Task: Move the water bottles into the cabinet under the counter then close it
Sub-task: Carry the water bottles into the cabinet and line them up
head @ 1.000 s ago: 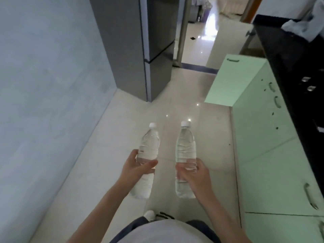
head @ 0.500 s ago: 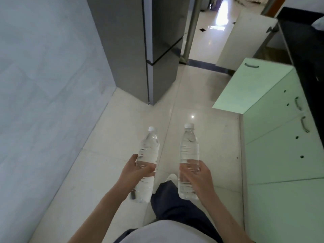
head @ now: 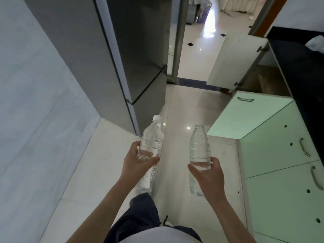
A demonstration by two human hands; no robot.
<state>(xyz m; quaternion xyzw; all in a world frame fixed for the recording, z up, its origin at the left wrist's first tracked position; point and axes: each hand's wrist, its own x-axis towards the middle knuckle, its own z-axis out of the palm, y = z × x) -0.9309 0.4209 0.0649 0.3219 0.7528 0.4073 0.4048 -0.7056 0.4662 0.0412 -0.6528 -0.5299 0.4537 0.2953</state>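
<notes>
My left hand [head: 138, 163] grips a clear water bottle [head: 152, 135] with a white cap around its middle. My right hand [head: 208, 174] grips a second clear water bottle [head: 199, 146] the same way, and its cap blends into the pale floor. Both bottles point forward and up, above the tiled floor. To the right runs a row of mint-green cabinets [head: 280, 172] under a black counter [head: 301, 67]. One green cabinet door [head: 245, 116] stands swung open into the aisle just ahead of the right bottle. A further white door [head: 233, 60] is open too.
A grey fridge [head: 122, 58] stands ahead on the left against a pale wall [head: 35, 102]. Between the fridge and the open green door is a narrow strip of tiled floor [head: 178, 111]. Beyond it a doorway leads to a bright room. My leg and shoe show below.
I have walked forward: the fridge and the open green door are nearer. Both hands still carry their bottles, and the right bottle has moved closer to the open door.
</notes>
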